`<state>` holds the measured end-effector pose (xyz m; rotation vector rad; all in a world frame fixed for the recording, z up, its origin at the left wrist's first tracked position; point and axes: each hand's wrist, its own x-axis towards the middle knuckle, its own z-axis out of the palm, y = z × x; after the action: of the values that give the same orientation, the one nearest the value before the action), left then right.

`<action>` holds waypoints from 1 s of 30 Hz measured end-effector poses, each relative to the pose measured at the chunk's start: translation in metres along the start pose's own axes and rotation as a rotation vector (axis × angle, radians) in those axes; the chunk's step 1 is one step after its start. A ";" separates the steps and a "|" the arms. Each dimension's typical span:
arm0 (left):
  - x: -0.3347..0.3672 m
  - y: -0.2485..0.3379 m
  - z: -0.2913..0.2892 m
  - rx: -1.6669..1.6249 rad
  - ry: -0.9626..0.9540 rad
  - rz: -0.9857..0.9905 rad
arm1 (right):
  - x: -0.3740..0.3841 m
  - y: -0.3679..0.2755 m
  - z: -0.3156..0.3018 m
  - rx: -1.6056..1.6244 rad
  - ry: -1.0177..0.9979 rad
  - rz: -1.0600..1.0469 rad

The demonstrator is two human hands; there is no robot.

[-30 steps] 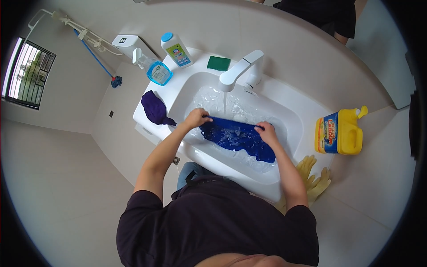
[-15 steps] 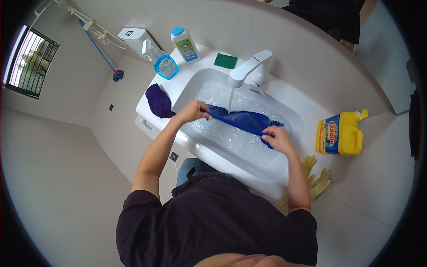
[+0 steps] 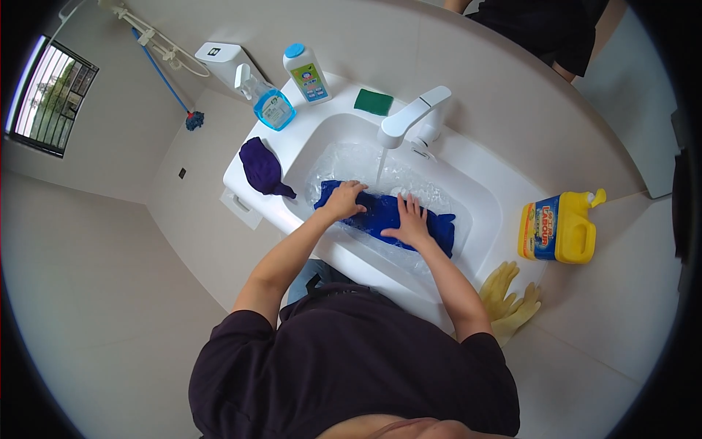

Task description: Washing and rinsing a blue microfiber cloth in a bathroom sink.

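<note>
A dark blue cloth lies spread out in the water of the white sink. Both of my hands rest on it with nothing gripped. Toward its left end, my left hand lies with the fingers stretched out. My right hand presses on the cloth further right, its fingers spread wide. From the white faucet a thin stream of water runs down just behind the cloth, and the water around it is bubbly.
On the sink's left ledge lies a bunched purple cloth. Behind it stand a blue spray bottle, a white bottle and a green scouring pad. At right are yellowish rubber gloves and a yellow jug. Someone in black shows at top right.
My hands have let go of the stretched, lifted edge of the blue cloth. It now lies flatter in the water, and my hands have come closer together on top of it.
</note>
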<state>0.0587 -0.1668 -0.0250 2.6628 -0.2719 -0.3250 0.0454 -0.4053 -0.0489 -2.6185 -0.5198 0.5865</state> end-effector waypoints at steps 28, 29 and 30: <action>-0.012 0.082 -0.018 -1.611 0.202 -0.295 | -0.031 0.013 -0.091 1.261 0.371 0.151; -0.015 0.086 -0.021 -1.610 0.220 -0.288 | -0.024 0.023 -0.071 0.850 0.473 0.205; -0.016 0.087 -0.023 -1.607 0.245 -0.279 | -0.015 0.031 -0.054 0.435 0.560 0.243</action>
<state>0.0380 -0.2309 0.0368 1.1031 0.3409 -0.1538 0.0660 -0.4543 -0.0130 -2.2858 0.0956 0.0070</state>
